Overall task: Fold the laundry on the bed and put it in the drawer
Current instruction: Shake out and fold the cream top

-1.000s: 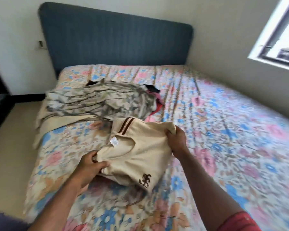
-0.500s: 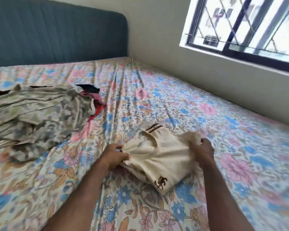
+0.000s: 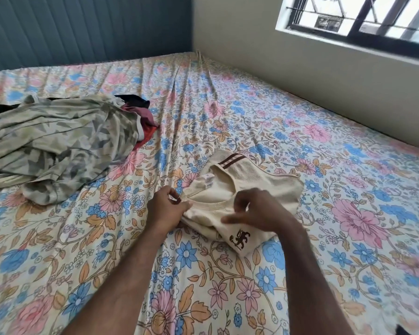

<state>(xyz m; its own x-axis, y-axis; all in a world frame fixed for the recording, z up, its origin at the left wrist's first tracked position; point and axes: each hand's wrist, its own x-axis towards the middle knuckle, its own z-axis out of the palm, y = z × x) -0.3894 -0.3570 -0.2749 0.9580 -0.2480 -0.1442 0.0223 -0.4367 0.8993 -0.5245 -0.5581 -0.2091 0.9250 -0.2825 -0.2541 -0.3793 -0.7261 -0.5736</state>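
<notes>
Inspecting my surroundings, I note a dark blue padded headboard (image 3: 87, 27) with vertical channel stitching across the upper left of the frame. A plain beige wall (image 3: 288, 76) runs from the upper centre down toward the right edge. At the upper right I see a window (image 3: 363, 18) with a dark frame, white surround and diagonal bars behind the glass; bright daylight comes through it. A deep sill ledge (image 3: 385, 54) sits directly under the window. A small dark shape shows at the lower right corner; I cannot identify it.
</notes>
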